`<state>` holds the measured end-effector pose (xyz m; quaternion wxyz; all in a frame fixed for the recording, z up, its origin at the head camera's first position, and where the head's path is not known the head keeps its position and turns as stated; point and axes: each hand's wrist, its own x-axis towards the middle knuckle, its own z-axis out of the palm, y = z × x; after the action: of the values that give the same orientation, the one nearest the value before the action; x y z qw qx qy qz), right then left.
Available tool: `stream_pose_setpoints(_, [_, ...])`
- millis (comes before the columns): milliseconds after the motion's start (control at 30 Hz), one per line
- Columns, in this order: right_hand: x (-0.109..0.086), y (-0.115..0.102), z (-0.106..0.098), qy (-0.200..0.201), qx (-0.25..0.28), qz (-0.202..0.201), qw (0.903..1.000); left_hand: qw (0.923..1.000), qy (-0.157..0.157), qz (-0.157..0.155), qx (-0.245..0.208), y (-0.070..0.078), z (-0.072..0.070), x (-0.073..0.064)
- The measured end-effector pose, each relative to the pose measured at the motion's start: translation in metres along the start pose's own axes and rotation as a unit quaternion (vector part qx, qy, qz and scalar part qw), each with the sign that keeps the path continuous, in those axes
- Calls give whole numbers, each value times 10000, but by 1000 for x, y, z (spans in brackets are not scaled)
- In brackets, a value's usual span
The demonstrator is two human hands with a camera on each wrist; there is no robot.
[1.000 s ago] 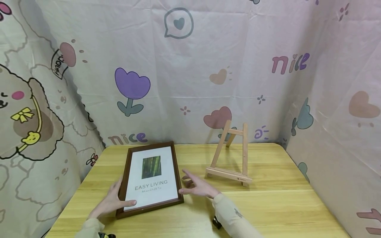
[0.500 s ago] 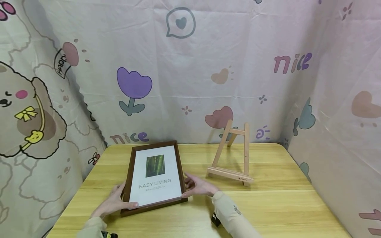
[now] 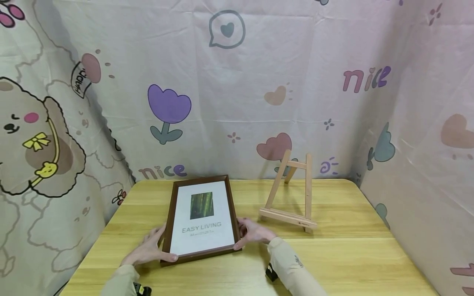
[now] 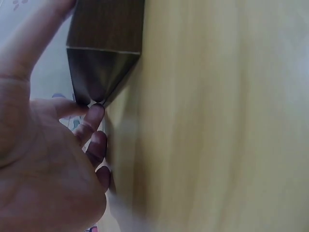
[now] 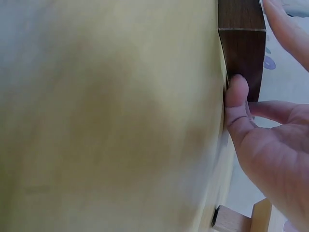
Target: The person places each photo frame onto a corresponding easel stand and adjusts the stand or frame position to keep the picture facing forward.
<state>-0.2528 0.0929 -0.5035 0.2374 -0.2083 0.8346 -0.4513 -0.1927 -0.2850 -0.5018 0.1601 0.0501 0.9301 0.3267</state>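
Observation:
A dark brown picture frame (image 3: pixel 201 242) lies on the table, face up and slightly askew. Its white insert reads "EASY LIVING" under a small green picture. My left hand (image 3: pixel 149 248) grips the near left corner, thumb over the front edge and fingers along the side. At the near right corner, my right hand (image 3: pixel 255 232) holds the other side, thumb at the front edge. In the left wrist view, fingertips touch the side of the frame (image 4: pixel 106 26). The right wrist view has fingers curled against the side of the frame (image 5: pixel 245 53).
A small wooden easel (image 3: pixel 286 216) stands right of the frame, close beyond my right hand. Its foot (image 5: pixel 231 220) shows low in the right wrist view. The wooden table (image 3: pixel 344 255) is walled by a printed curtain (image 3: pixel 222 102) behind and at both sides.
The picture frame has shifted to the right, along with my left hand. My right hand, apart from the frame's right side earlier, now grips it. The easel stays put; the view has turned slightly.

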Motion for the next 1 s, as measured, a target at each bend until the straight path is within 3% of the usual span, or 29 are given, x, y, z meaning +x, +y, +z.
stream_pose_setpoints(367, [-2,-1,-1,134,-355,103,9992,9999,17,17,-101,3,2,4])
stream_pose_setpoints(567, [-2,2,-2,52,-154,-38,9999,9995,-132,-62,-294,1,3,3])
stream_pose_setpoints(1000, [-2,6,-4,88,-150,-100,9998,9990,-144,-114,-410,-2,6,2])
